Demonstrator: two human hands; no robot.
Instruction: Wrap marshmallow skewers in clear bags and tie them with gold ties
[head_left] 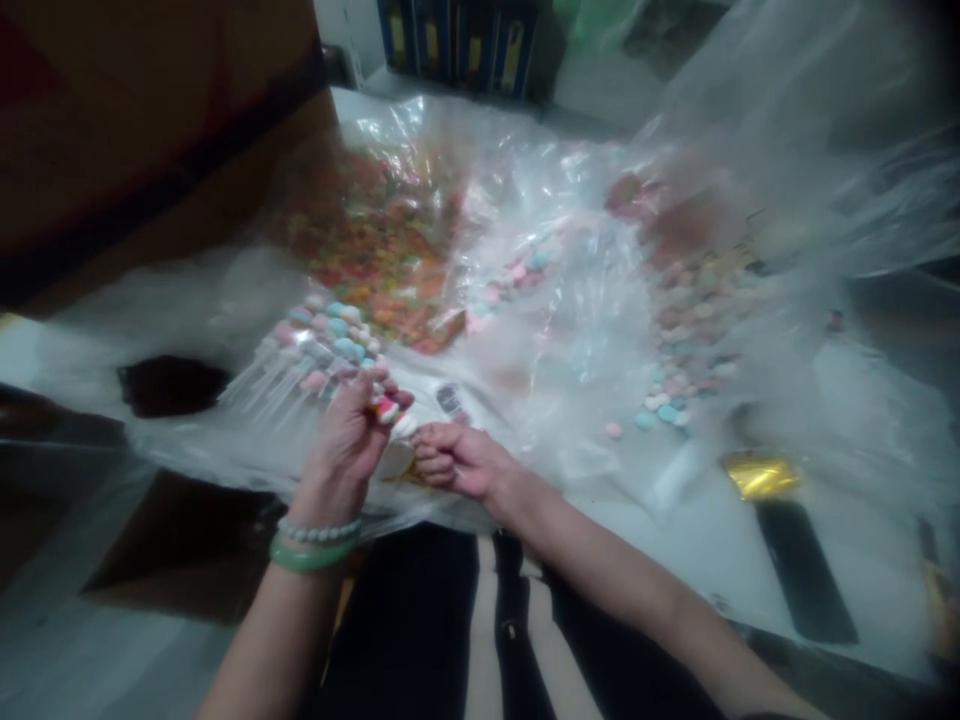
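My left hand (354, 425), with beaded and green bracelets at its wrist, is closed on small pink and white candies (387, 408). Beside it my right hand (461, 458) is closed in a pinch at a white piece (406, 426); what its fingers hold is hidden. Just beyond my left hand lies a heap of pastel pink, blue and white round candies (346, 348), with thin white sticks (259, 385) pointing left. Farther back, orange, red and green candies (382, 235) fill a clear plastic bag. A gold-coloured piece (417, 474) shows under my right hand.
Clear plastic sheeting (570, 350) covers much of the white table (712, 560). More pastel candies (686, 350) lie in it at right. A dark phone-like slab (806, 570) and gold foil (761, 476) lie front right. A large cardboard box (150, 130) stands at left.
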